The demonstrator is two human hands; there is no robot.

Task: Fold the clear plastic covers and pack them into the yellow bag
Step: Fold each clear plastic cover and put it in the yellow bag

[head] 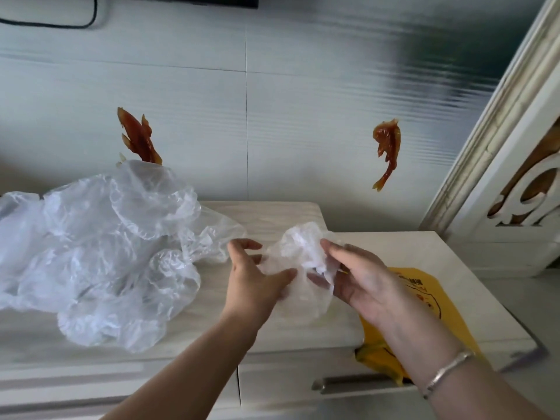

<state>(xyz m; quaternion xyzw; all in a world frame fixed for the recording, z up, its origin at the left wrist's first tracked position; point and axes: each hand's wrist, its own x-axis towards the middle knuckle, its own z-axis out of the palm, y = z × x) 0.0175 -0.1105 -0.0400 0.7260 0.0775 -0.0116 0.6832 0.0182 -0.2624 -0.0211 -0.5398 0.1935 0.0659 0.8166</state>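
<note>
Two orange fish ornaments on wall; pale cabinet; black cable, possibly.

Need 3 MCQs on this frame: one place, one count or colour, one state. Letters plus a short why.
1. Where does the yellow bag lie?
A. right side of the cabinet top, under the right forearm
B. on top of the pile of covers
C. hanging on the wall

2. How many orange fish decorations are on the wall?
A. one
B. two
C. four

3. What is the state of the clear cover in hand?
A. flat on the counter
B. held crumpled between both hands
C. already inside the bag

Key: 1 A, the bag lies flat past the right hand. 2 B, one fish shows above the pile of covers, another further right. 3 B, the left hand and right hand both grip it above the cabinet top.
</note>
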